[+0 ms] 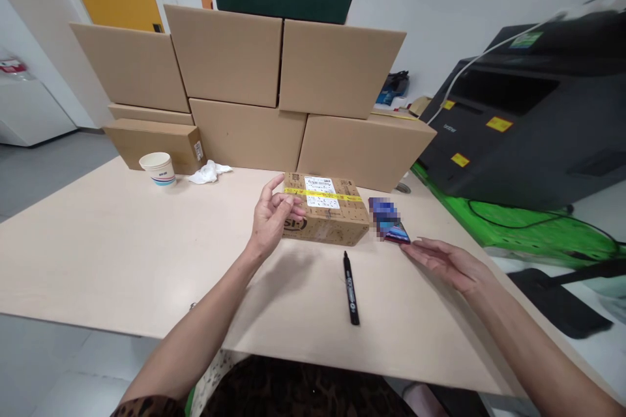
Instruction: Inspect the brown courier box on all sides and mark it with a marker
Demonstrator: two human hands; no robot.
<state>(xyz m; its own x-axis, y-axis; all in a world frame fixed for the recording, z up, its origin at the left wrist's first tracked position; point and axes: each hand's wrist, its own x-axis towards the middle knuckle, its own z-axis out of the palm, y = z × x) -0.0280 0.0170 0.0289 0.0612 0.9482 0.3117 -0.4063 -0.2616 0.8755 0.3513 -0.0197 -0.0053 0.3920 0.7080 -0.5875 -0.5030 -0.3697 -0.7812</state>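
The cardboard box (327, 216) appears to sit flat on the table (122, 247), in front of the person, and just beside its right end lies a blue flat item (390, 223) (part of it is blurred into squares, so I cannot say what exactly it is). The left hand (272, 218) is at the left end of the box, with fingers bent and thumb near the corner; whether it really grips or only rests there, I am not able to say. The right hand (452, 265) holds nothing: its fingers are stretched loosely, with tips at the near corner of the blue flat item, touching it or almost touching. Nearer to the person, the black marker (351, 290) lies untouched.

In my judgement, the step in hand is one of steadying or adjusting, rather than of lifting. To take up the blue flat item, the right thumb and fingers would need to close on its edges; to move the box safely, a firm hold at both ends would be more suitable
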